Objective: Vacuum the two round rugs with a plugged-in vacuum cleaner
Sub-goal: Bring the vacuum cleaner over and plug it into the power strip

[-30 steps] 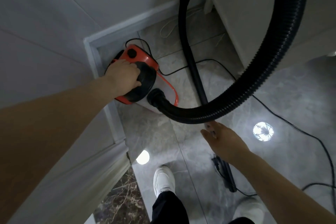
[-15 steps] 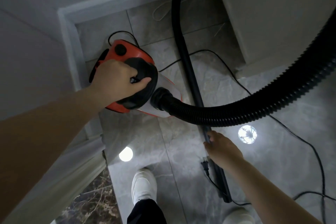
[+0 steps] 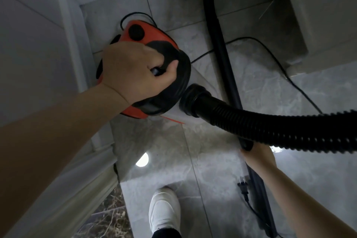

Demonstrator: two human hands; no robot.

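Nearest to the person, a white shoe (image 3: 164,210) stands on the grey tiled floor (image 3: 212,170). Just right of it the plug (image 3: 243,186) lies loose on the tiles with its prongs free, so I judge the machine is not yet connected to power.

A little further, the right hand (image 3: 257,155) takes the rigid black wand (image 3: 222,48) near its upper end, under the hose. The hose hides the fingers, so I cannot tell how they lie; they seem wrapped around the tube. The wand is stiff and probably light, and a hold near this end should steer it well.

The ribbed black hose (image 3: 280,129) crosses in front and goes out of view at the right. It looks soft and springy, so it may pull sideways on the body when the body is carried.

Further, the left hand (image 3: 135,71) holds the black carry handle on top of the orange vacuum cleaner (image 3: 148,33). Its fingers are curled tight around the handle, with the thumb closing from the other side. The body sits in the corner beside the white baseboard (image 3: 71,31). It looks compact, hard plastic, moderately heavy, and the top handle is the right place to lift it.

A thin black power cord (image 3: 270,52) trails over the tiles behind. No round rug is in view.
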